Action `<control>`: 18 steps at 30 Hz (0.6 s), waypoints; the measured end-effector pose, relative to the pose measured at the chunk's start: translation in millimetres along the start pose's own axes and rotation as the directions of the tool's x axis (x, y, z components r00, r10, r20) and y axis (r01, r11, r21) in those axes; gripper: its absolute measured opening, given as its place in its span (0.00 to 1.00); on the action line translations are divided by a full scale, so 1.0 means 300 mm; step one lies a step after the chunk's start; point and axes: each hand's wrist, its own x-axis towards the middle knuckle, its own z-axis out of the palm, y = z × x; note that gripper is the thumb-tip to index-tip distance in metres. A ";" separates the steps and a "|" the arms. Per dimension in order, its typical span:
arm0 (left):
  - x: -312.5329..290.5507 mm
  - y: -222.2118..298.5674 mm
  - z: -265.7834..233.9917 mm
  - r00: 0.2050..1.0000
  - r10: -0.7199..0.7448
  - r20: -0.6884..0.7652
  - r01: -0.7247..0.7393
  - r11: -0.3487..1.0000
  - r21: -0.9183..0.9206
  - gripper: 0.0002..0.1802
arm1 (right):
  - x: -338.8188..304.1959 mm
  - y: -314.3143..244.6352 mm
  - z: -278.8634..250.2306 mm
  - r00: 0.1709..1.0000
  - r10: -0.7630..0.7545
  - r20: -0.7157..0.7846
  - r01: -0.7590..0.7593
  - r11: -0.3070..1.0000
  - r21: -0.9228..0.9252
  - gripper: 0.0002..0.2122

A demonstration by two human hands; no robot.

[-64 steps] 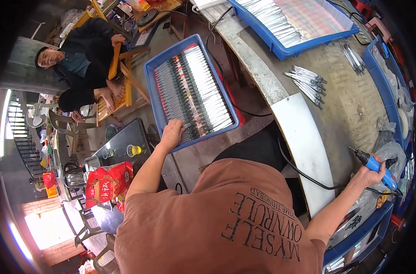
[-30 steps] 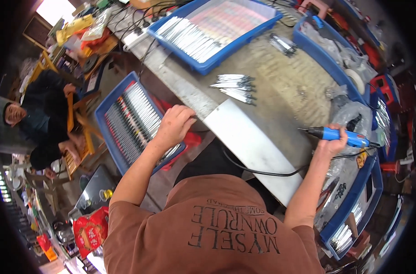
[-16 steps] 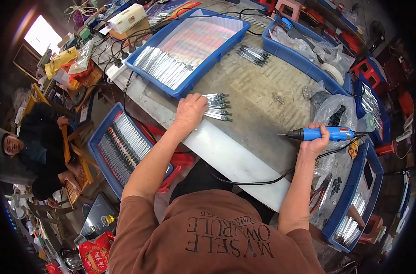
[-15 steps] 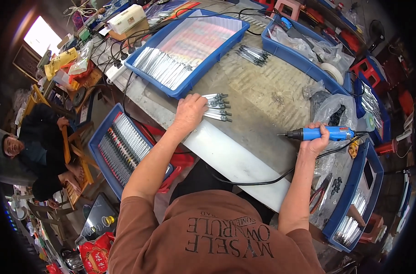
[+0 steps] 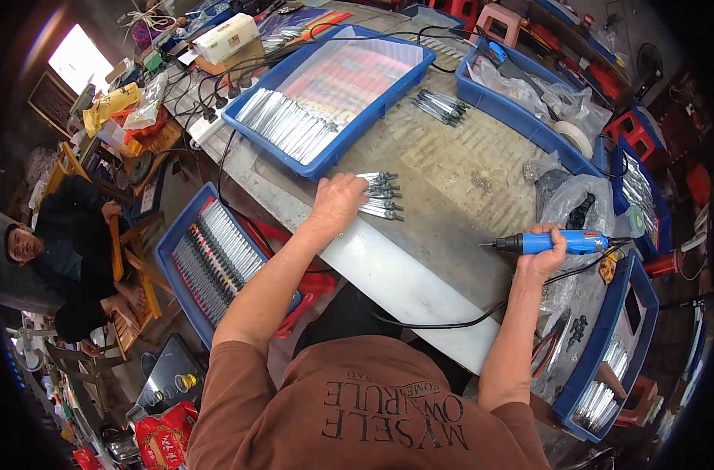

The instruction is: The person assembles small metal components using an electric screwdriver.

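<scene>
My left hand point(image 5: 337, 202) lies on a small bundle of silver metal rods point(image 5: 380, 196) on the grey workbench point(image 5: 466, 164), fingers curled over their near ends. My right hand point(image 5: 541, 254) grips a blue corded electric screwdriver point(image 5: 557, 242), held level above the bench with its tip pointing left toward the rods, a hand's width or more away. Its black cable point(image 5: 443, 321) loops back toward my body.
A blue tray point(image 5: 326, 94) of silver parts sits behind the rods, a second rod bundle point(image 5: 443, 106) further back. Another blue tray point(image 5: 212, 262) with dark parts sits low at my left. Blue bins point(image 5: 607, 345) and plastic bags crowd the right. A seated person point(image 5: 59, 258) is far left.
My left hand went from the low tray at my left up onto the bench and settled on the rods. The view swung toward the bench. My right hand kept the screwdriver.
</scene>
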 end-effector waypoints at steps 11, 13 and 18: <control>0.007 0.035 0.006 0.996 -0.082 0.022 0.083 0.996 -0.042 0.08 | 0.005 -0.005 -0.010 1.000 -0.013 0.006 0.013 1.000 0.004 0.11; 0.011 0.038 0.014 0.996 -0.091 0.018 0.091 0.996 -0.015 0.08 | 0.008 -0.005 -0.010 1.000 -0.011 0.014 0.011 1.000 0.012 0.11; 0.019 0.055 0.014 0.995 -0.089 0.038 0.088 0.996 0.030 0.07 | 0.004 -0.009 -0.002 1.000 -0.014 -0.006 0.014 1.000 -0.005 0.11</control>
